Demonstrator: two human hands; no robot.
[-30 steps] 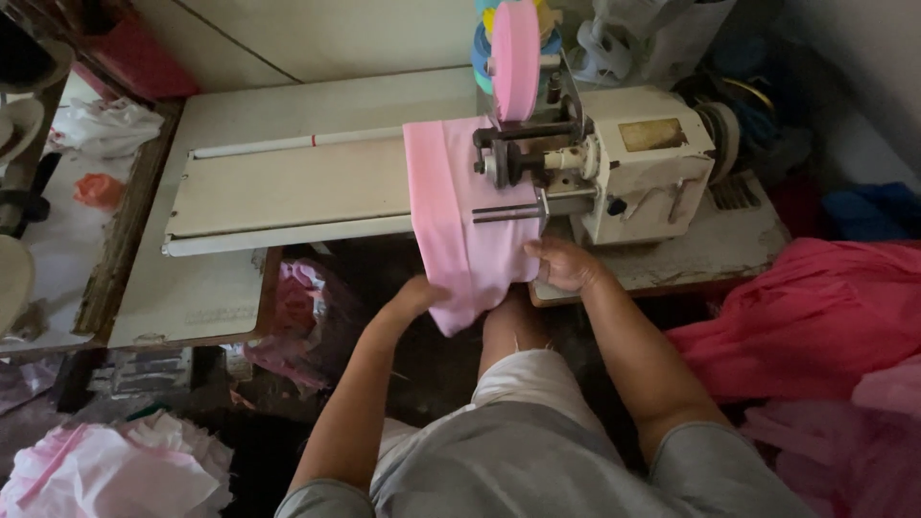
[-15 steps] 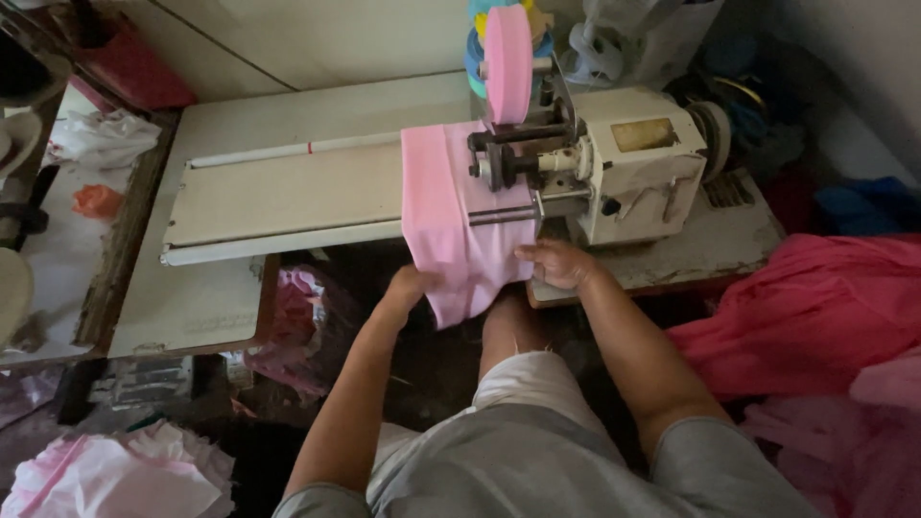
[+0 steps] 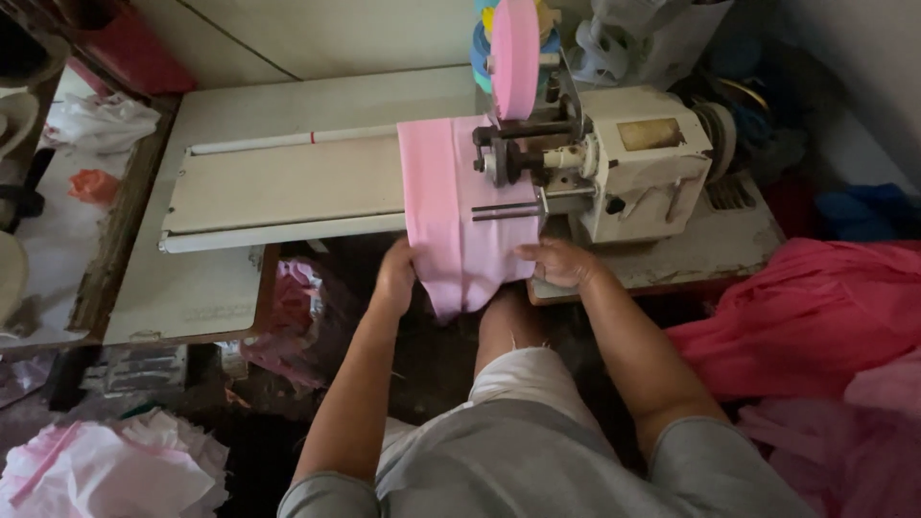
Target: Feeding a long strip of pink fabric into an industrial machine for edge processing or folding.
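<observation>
A strip of pink fabric (image 3: 459,221) lies across the white bed of a cream sewing machine (image 3: 624,163) and hangs off its front edge. My left hand (image 3: 395,273) grips the hanging fabric at its left edge. My right hand (image 3: 556,261) rests by the machine's front edge, its fingers touching the fabric's right side. A pink spool of tape (image 3: 515,58) stands upright on top of the machine head, above the fabric.
The long white work surface (image 3: 278,192) stretches left of the machine. Bright pink cloth (image 3: 815,317) is piled at the right. More pink and white fabric (image 3: 96,470) lies on the floor at lower left. A cluttered side table (image 3: 58,173) stands at far left.
My left hand has moved up along the hanging fabric toward the bed's edge. The right hand stays at the fabric's right side.
</observation>
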